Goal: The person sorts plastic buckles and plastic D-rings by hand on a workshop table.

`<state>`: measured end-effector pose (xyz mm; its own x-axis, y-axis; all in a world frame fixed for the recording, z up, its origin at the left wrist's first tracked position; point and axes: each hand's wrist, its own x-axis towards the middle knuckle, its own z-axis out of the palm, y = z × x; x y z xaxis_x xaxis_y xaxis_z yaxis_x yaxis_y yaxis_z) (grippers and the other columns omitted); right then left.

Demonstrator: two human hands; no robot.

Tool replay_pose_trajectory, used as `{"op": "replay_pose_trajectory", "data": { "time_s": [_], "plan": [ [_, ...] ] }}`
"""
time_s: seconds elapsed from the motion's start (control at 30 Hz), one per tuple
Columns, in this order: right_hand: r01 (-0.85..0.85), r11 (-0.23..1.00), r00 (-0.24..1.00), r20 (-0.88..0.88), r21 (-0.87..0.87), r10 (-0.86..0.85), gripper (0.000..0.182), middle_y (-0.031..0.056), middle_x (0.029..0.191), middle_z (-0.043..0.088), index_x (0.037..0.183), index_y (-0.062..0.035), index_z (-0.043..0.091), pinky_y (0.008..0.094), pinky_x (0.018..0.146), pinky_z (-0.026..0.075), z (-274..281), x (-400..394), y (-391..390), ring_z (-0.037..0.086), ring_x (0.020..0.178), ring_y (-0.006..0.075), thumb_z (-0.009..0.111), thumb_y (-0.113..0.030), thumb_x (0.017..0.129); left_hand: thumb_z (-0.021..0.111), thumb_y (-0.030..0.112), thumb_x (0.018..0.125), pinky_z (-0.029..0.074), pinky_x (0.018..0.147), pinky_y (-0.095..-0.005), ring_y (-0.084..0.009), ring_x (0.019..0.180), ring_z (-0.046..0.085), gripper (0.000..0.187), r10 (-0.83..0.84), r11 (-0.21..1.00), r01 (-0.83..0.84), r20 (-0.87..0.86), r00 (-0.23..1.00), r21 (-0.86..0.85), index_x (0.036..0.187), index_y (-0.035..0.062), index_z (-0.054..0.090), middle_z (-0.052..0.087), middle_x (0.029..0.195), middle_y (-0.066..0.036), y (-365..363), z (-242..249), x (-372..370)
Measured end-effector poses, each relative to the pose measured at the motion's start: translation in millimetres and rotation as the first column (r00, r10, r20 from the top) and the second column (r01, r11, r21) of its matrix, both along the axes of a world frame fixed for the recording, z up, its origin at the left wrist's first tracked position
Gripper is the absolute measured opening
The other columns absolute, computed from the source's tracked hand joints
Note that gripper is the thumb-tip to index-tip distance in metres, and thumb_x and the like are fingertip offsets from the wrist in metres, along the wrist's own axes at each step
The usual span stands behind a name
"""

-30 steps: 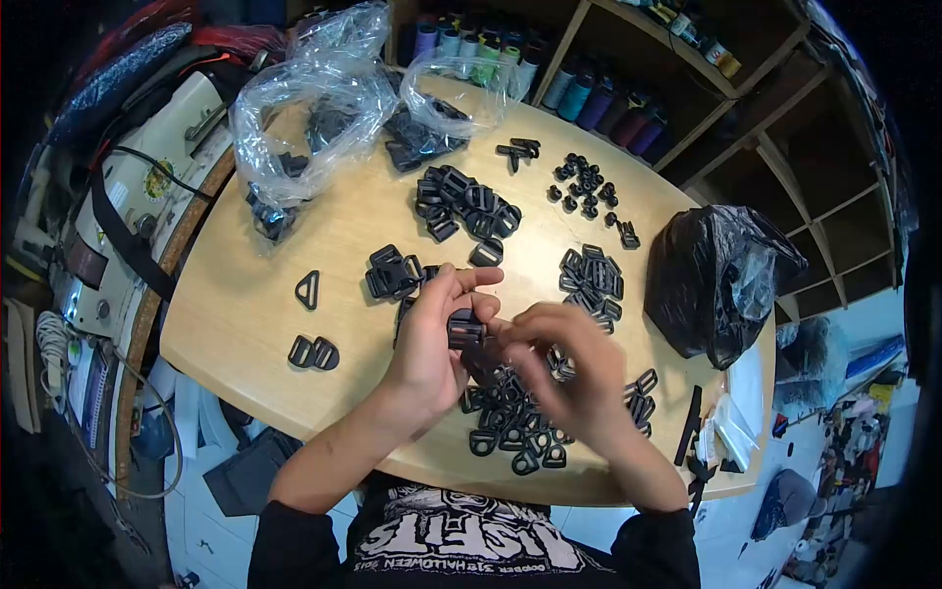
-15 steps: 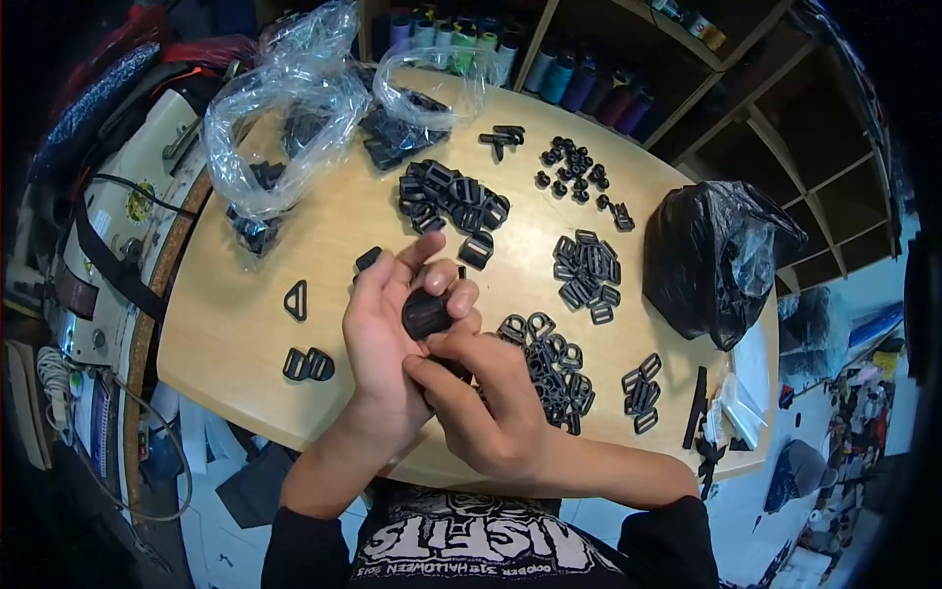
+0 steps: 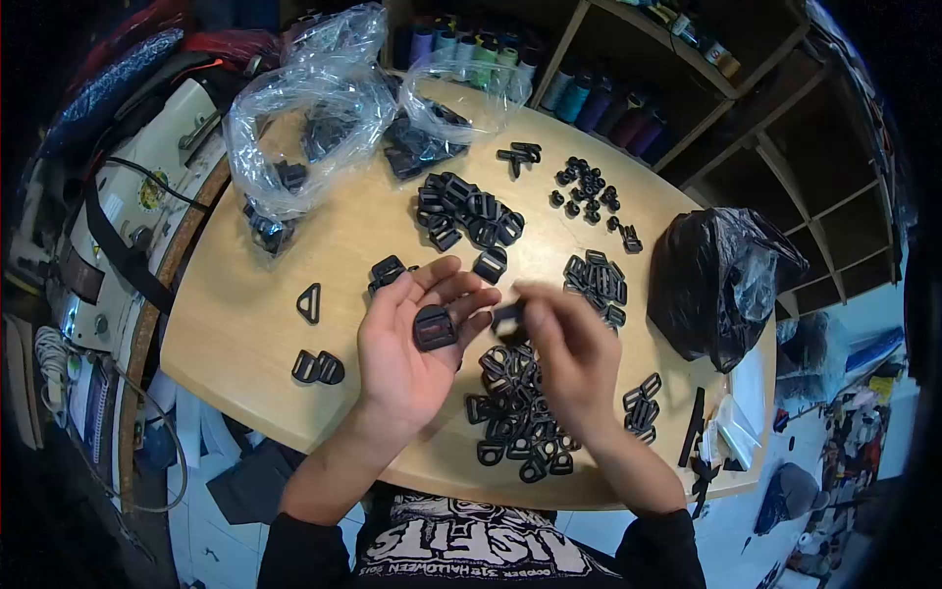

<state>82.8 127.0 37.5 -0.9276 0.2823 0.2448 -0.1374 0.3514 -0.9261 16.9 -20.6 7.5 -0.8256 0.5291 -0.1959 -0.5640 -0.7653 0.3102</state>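
Observation:
My left hand [image 3: 397,368] is palm up with its fingers loosely stretched, and a black ladder-lock buckle [image 3: 434,329] lies on it. Just to the right, my right hand [image 3: 574,358] is smeared by motion. Between its thumb and fingers is a small black plastic piece [image 3: 508,322], too blurred to tell its exact kind. Below the hands lies a heap of black ring-ended buckles [image 3: 520,417], partly covered by my right hand. A few black buckles [image 3: 388,272] sit behind my left fingertips, and a single slotted buckle [image 3: 490,264] rests beyond them.
More buckles [image 3: 461,208], strap sliders [image 3: 596,278], small knobs [image 3: 586,187] and a triangle ring [image 3: 309,303] are grouped on the wooden table [image 3: 235,334]. Clear plastic bags [image 3: 304,118] stand back left, a black bag [image 3: 721,285] right. Thread spools [image 3: 589,98] line the shelf behind.
My right hand has moved away from my left palm to the right, carrying the black piece. The left fingers have uncurled, exposing the buckle on the palm. The view has shifted slightly.

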Motion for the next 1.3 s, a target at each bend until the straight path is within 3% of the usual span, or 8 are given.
{"op": "replay_pose_trajectory", "data": {
  "time_s": [0.1, 0.2, 0.5, 0.63, 0.7, 0.77, 1.1, 1.3],
  "plan": [
    [0.099, 0.982, 0.989, 0.095, 0.161, -0.115, 0.023, 0.0071, 0.089, 0.072, 0.108, -0.0012, 0.069, 0.0240, 0.067, 0.051, -8.6, -44.8, 31.9, 0.065, 0.075, 0.0101, 0.065, -0.016, 0.092, 0.038, 0.024, 0.099, 0.051, 0.088, -0.0391, -0.0311, 0.103, 0.060, 0.037, 0.074, 0.996, -0.074, 0.000, 0.997, 0.048, 0.118, -0.0036, 0.052, 0.061, 0.107, -0.016, -8.6, -1.2, -7.3],
    [0.073, 0.989, 0.995, 0.063, 0.126, -0.081, 0.024, 0.0082, 0.085, 0.072, 0.105, -0.0007, 0.070, 0.0249, 0.069, 0.052, -32.6, -84.6, 53.5, 0.067, 0.075, 0.0116, 0.068, -0.018, 0.089, 0.041, 0.021, 0.098, 0.051, 0.088, -0.0385, -0.0301, 0.102, 0.059, 0.033, 0.173, 0.983, -0.171, -0.013, 0.985, 0.067, 0.116, -0.0038, 0.053, 0.061, 0.105, -0.016, -14.8, 2.7, -12.7],
    [0.002, 0.911, 0.992, 0.116, 0.412, -0.054, 0.020, 0.0102, 0.081, 0.072, 0.099, 0.0008, 0.070, 0.0283, 0.069, 0.053, -46.4, -113.7, 60.3, 0.068, 0.073, 0.0157, 0.069, -0.015, 0.086, 0.042, 0.020, 0.098, 0.050, 0.086, -0.0380, -0.0296, 0.099, 0.058, 0.032, 0.238, 0.967, -0.237, -0.002, 0.971, 0.098, 0.115, -0.0047, 0.053, 0.060, 0.103, -0.017, -22.8, 4.2, -17.9],
    [0.014, 0.983, 0.994, 0.107, 0.180, -0.034, 0.020, 0.0099, 0.083, 0.071, 0.101, 0.0018, 0.069, 0.0277, 0.064, 0.052, -54.8, -110.2, 73.6, 0.064, 0.068, 0.0145, 0.067, -0.013, 0.088, 0.042, 0.019, 0.098, 0.050, 0.086, -0.0380, -0.0293, 0.099, 0.058, 0.032, 0.242, 0.967, -0.241, -0.005, 0.970, 0.087, 0.116, -0.0046, 0.052, 0.060, 0.103, -0.017, -23.7, 2.7, -18.4],
    [0.036, 0.999, 0.947, 0.318, 0.004, -0.035, 0.022, 0.0105, 0.086, 0.071, 0.106, 0.0029, 0.067, 0.0268, 0.064, 0.052, -49.6, -105.2, 77.8, 0.065, 0.070, 0.0149, 0.065, -0.012, 0.090, 0.041, 0.020, 0.098, 0.051, 0.086, -0.0382, -0.0298, 0.099, 0.059, 0.033, 0.222, 0.970, -0.221, -0.002, 0.975, 0.101, 0.116, -0.0047, 0.052, 0.060, 0.104, -0.017, -23.9, 3.5, -18.5],
    [0.040, 0.999, 0.942, 0.331, 0.032, -0.048, 0.026, 0.0134, 0.094, 0.071, 0.110, 0.0035, 0.065, 0.0269, 0.068, 0.054, -47.4, -101.3, 78.1, 0.068, 0.078, 0.0174, 0.065, -0.014, 0.091, 0.038, 0.023, 0.099, 0.050, 0.087, -0.0385, -0.0305, 0.101, 0.060, 0.035, 0.207, 0.974, -0.206, -0.009, 0.978, 0.094, 0.117, -0.0039, 0.052, 0.060, 0.104, -0.017, -23.3, 4.4, -18.5],
    [0.018, 0.888, 1.000, -0.011, 0.460, -0.014, 0.019, 0.0145, 0.099, 0.068, 0.103, -0.0007, 0.067, 0.0308, 0.067, 0.056, -43.8, -86.9, 63.3, 0.069, 0.078, 0.0213, 0.066, -0.004, 0.085, 0.041, 0.024, 0.099, 0.052, 0.089, -0.0395, -0.0323, 0.106, 0.059, 0.037, 0.214, 0.976, -0.212, -0.037, 0.976, 0.050, 0.119, -0.0049, 0.051, 0.060, 0.108, -0.019, -20.3, 8.7, -17.7],
    [-0.056, 0.741, 0.990, -0.061, 0.669, 0.130, 0.025, 0.0116, 0.108, 0.060, 0.098, -0.0070, 0.071, 0.0392, 0.094, 0.046, -45.7, -105.2, 61.5, 0.054, 0.107, 0.0315, 0.068, 0.000, 0.074, 0.034, 0.026, 0.099, 0.051, 0.090, -0.0400, -0.0332, 0.106, 0.060, 0.040, 0.188, 0.980, -0.185, -0.051, 0.981, 0.069, 0.119, -0.0047, 0.051, 0.060, 0.108, -0.019, -19.8, 2.8, -19.4]
  ]
}}
